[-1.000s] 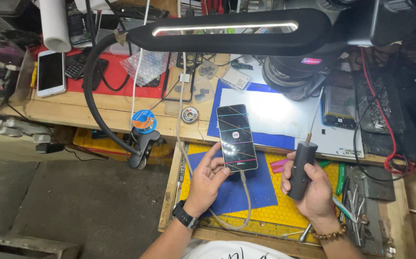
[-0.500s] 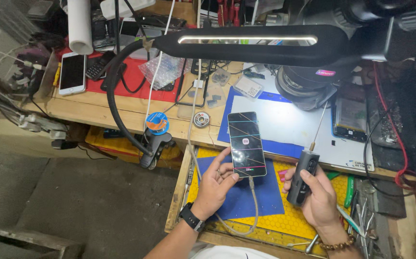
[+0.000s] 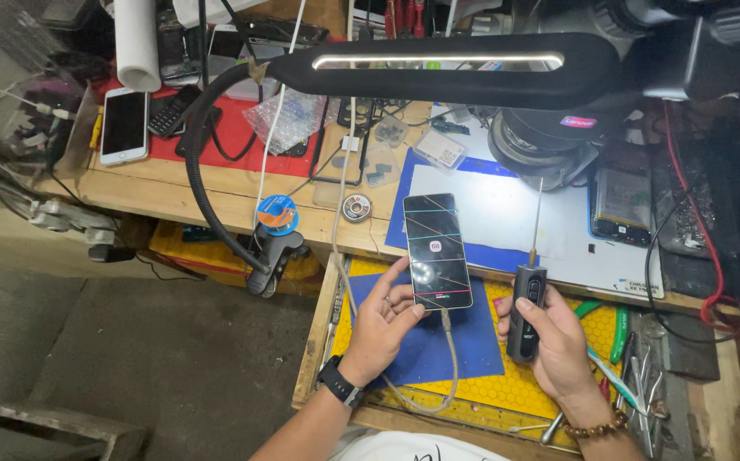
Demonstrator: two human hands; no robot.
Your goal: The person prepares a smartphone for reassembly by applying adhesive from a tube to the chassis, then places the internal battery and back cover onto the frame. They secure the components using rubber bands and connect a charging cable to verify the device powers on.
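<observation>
We hold a smartphone [image 3: 436, 250] in our left hand [image 3: 384, 322], thumb up along its left edge and the other fingers curled under its lower end, so that it tilts up over the blue mat [image 3: 412, 341] in the open drawer. Its screen is lit, with thin coloured lines running across the glass, and a grey cable [image 3: 451, 358] is plugged into its bottom edge and loops down over the mat. Just right of the phone, our right hand [image 3: 558, 341] is wrapped around a black electric screwdriver [image 3: 526, 299], fingers pressed together around the barrel and the thumb on its side, its long thin bit pointing up and away from the phone. The bit touches nothing, and the phone looks closed, with no part lifted as far as we can see, so we judge any opening work not yet begun. Above the phone hangs the black lamp bar [image 3: 438, 68]; a white phone [image 3: 124, 125] lies far to its left.
</observation>
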